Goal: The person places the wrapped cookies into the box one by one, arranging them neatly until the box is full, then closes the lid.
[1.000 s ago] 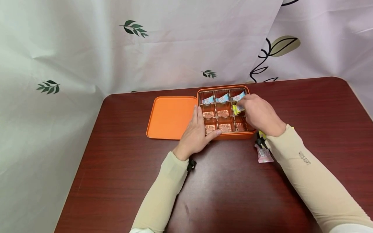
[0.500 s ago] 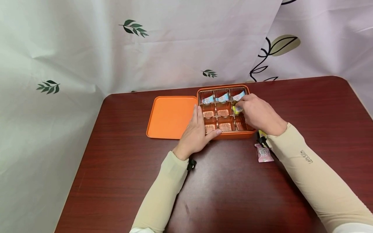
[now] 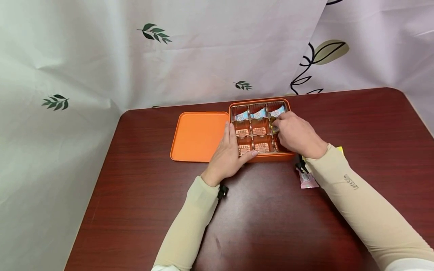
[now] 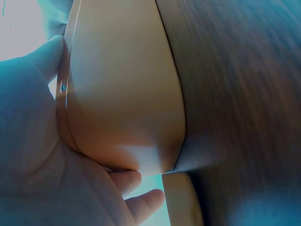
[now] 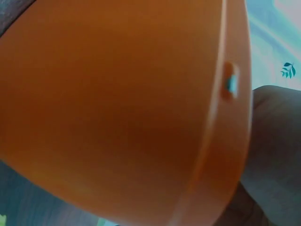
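- Right hand (image 3: 300, 135) has its fingers curled down, pinching a small yellow-wrapped packet (image 3: 274, 129), mostly hidden under them, in the middle row's right-hand compartment.
- Left hand (image 3: 225, 154) just rests there, fingers straight along the left side of an orange, round-cornered box (image 3: 271, 157), thumb on the front rim.
- Shiny copper-coloured plastic tray (image 3: 262, 145) inside, with three blue-and-white wrapped packets (image 3: 259, 114) in the back row, one apiece.
- Flat orange lid (image 3: 200, 137) lies just left of the box.
- Pink-wrapped packet (image 3: 309, 183) on the dark red wood-grain table (image 3: 264, 214), by the beige right sleeve (image 3: 349, 192).
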### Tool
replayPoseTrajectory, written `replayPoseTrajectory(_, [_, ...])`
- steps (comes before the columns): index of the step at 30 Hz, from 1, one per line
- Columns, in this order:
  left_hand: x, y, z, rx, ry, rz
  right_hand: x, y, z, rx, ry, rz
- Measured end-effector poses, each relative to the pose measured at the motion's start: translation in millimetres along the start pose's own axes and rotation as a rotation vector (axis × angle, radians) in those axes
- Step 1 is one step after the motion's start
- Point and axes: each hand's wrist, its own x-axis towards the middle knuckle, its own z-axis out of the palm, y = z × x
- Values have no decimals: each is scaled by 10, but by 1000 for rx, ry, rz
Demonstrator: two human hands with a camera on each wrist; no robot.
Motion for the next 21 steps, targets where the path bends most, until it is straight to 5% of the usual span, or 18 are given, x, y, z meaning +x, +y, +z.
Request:
replayPoseTrajectory(12, [0,20,-7,0,8,-5,-23,50,49,-83,1,-136])
replayPoseTrajectory(21, [4,26,-10,7,10,-2,-31,54,37,-5,-18,-108])
